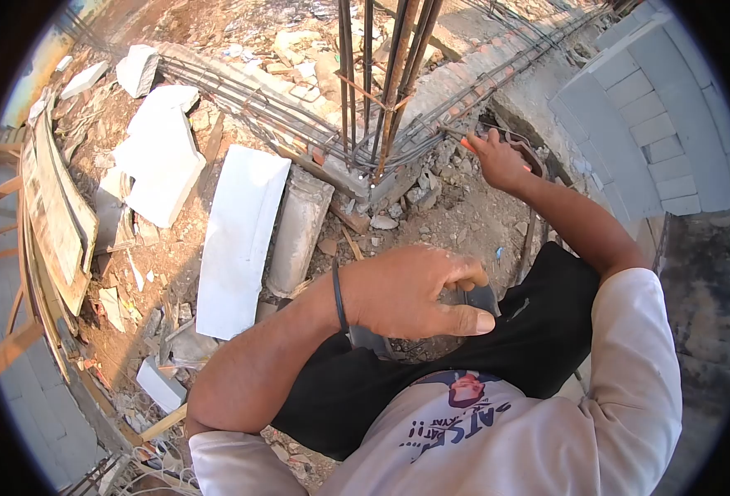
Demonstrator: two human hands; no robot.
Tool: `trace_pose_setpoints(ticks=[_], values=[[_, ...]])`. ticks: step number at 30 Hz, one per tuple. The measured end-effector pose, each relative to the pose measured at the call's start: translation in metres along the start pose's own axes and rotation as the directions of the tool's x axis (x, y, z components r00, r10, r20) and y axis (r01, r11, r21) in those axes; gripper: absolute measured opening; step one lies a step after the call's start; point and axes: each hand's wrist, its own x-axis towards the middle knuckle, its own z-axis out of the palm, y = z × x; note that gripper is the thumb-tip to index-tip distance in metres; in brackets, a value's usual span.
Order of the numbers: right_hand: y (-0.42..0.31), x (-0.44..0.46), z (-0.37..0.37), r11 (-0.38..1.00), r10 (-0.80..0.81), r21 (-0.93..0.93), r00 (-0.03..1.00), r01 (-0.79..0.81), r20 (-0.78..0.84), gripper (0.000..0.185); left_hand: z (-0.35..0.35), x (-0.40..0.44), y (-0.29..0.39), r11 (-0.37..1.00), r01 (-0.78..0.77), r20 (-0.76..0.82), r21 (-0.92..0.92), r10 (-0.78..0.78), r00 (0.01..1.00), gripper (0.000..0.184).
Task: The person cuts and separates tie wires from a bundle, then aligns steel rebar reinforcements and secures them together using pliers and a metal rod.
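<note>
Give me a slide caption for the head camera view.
Right hand gripping an orange-handled tool near upright steel bars, left hand loosely curled.

Before you, rebar rises at the corner of the footing; slabs lie on the ground to your left.

hands x2 | blk wristband x1 | orange-hdl tool x1 | vert rebar col x1

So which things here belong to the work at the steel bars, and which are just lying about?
Likely in use:
- orange-handled tool, in the right hand
- upright steel bars

Seemingly lying about:
- long white slab
- concrete piece beside it
- broken white pieces
- wooden boards
</note>
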Motion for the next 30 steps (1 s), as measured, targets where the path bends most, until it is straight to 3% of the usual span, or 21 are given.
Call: trace_pose_setpoints(ticks=[3, 5, 7, 8, 12, 18, 20, 21, 23, 24, 25, 26, 28, 29, 30], values=[[-0.004, -0.002, -0.002, 1.0, 0.015, 0.024, 1.0, -0.015, 0.002, 0.048, -0.001, 0.0, -0.006, 1.0, -0.011, -0.034, 0.017, 0.011, 0.999, 0.067], [-0.009, -0.001, -0.01, 0.998, 0.023, -0.063, 0.999, -0.02, 0.046, 0.038, -0.001, 0.0, -0.01, 1.0, -0.016, -0.044, 0.02, 0.017, 0.999, 0.068], [-0.011, 0.002, -0.013, 0.996, 0.093, -0.014, 0.974, -0.092, 0.208, 0.033, -0.002, 0.0, -0.013, 1.0, -0.018, -0.045, 0.009, 0.019, 0.999, 0.069], [-0.004, 0.005, 0.003, 0.998, 0.053, -0.023, 0.989, -0.05, 0.137, 0.032, -0.004, 0.001, -0.013, 1.0, -0.018, -0.044, -0.009, 0.017, 0.999, 0.069], [-0.004, 0.009, 0.011, 0.996, 0.087, -0.039, 0.989, -0.083, 0.121, 0.032, -0.008, 0.002, -0.019, 1.0, 0.0, -0.03, -0.006, 0.0, 1.0, 0.069], [0.02, 0.014, 0.013, 0.982, 0.017, 0.187, 0.993, -0.039, 0.119, 0.034, -0.016, 0.013, -0.041, 0.998, 0.039, -0.047, -0.041, -0.041, 0.998, 0.068], [0.016, 0.009, -0.016, 0.971, 0.071, 0.214, 0.984, -0.105, 0.161, 0.029, -0.026, 0.03, -0.068, 0.968, 0.246, -0.056, -0.044, -0.248, 0.967, 0.068], [0.019, 0.006, -0.034, 0.971, 0.072, 0.214, 0.984, -0.106, 0.162, 0.029, -0.026, 0.039, -0.082, 0.968, 0.245, -0.056, -0.046, -0.248, 0.967, 0.068], [0.029, -0.002, -0.072, 0.94, -0.005, 0.327, 0.957, -0.094, 0.29, 0.026, -0.022, 0.063, -0.111, 0.886, 0.457, -0.156, -0.076, -0.463, 0.872, 0.067], [0.034, -0.011, -0.083, 0.932, -0.028, 0.35, 0.939, -0.1, 0.344, 0.03, -0.01, 0.083, -0.133, 0.882, 0.464, -0.146, -0.08, -0.471, 0.87, 0.067], [0.035, -0.02, -0.091, 0.931, -0.031, 0.352, 0.938, -0.098, 0.344, 0.03, 0.004, 0.112, -0.158, 0.879, 0.439, -0.378, -0.187, -0.476, 0.794, 0.068], [0.034, -0.031, -0.097, 0.907, -0.037, 0.397, 0.917, -0.136, 0.398, 0.03, 0.011, 0.142, -0.177, 0.88, 0.386, -0.589, -0.278, -0.473, 0.655, 0.068], [0.031, -0.051, -0.104, 0.878, -0.049, 0.444, 0.892, -0.176, 0.45, 0.03, 0.016, 0.201, -0.195, 0.888, 0.117, -0.635, -0.444, -0.404, 0.658, 0.063], [0.026, -0.059, -0.105, 0.793, 0.011, 0.518, 0.858, -0.321, 0.514, 0.03, 0.019, 0.227, -0.198, 0.871, 0.025, -0.65, -0.49, -0.385, 0.655, 0.061], [0.025, -0.064, -0.101, 0.679, 0.06, 0.571, 0.81, -0.462, 0.584, 0.03, 0.024, 0.246, -0.197, 0.757, -0.117, -0.626, -0.644, -0.433, 0.649, 0.051]])
